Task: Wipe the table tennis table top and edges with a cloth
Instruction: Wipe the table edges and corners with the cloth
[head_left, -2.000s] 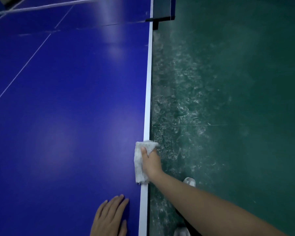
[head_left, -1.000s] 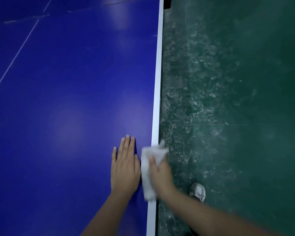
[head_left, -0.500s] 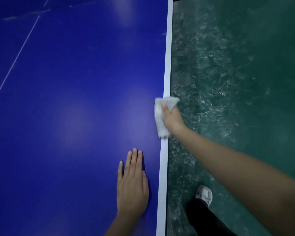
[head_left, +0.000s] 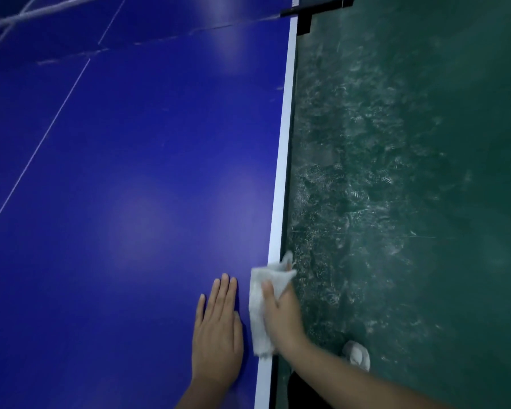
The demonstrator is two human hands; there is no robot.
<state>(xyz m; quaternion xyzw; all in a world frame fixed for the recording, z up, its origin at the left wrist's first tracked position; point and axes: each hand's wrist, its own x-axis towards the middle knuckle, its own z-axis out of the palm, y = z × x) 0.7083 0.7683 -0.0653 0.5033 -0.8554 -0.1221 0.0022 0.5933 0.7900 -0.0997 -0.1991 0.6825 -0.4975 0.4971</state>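
- The cloth [head_left: 260, 314] is a small white rag, crumpled and folded over the right-hand side of the desk [head_left: 130, 172]. Part of it lies on the blue top and the white edge strip [head_left: 281, 172], and part turns down over the side.
- The right hand [head_left: 283, 317] grips the cloth, with the thumb pressing it from above. The fingers curl round the edge, so most of them are hidden below, and one fingertip shows past the cloth's far corner.
- The left hand [head_left: 217, 335] lies flat on the blue top just beside the cloth, palm down with fingers straight and together. It holds nothing and looks like a brace for the body.
- Judging by its folds, the cloth is light, soft and limp. It will bunch or slip out unless it is pinched against the edge, so the hold wants thumb on top and fingers underneath, with the rag wrapped between.
- The desk top looks hard, smooth and glossy, so the cloth should slide easily along it. The edge strip is narrow and straight and should guide the stroke.
- The stretch of edge from the cloth up to the net clamp [head_left: 304, 19] is long, and the net [head_left: 42, 10] crosses the far end.
- Beside the desk is a scuffed green floor [head_left: 396, 172], and a pale shoe [head_left: 357, 354] shows near the right forearm.
- The step in hand looks like edge wiping. Whether the broad top is already done cannot be told.
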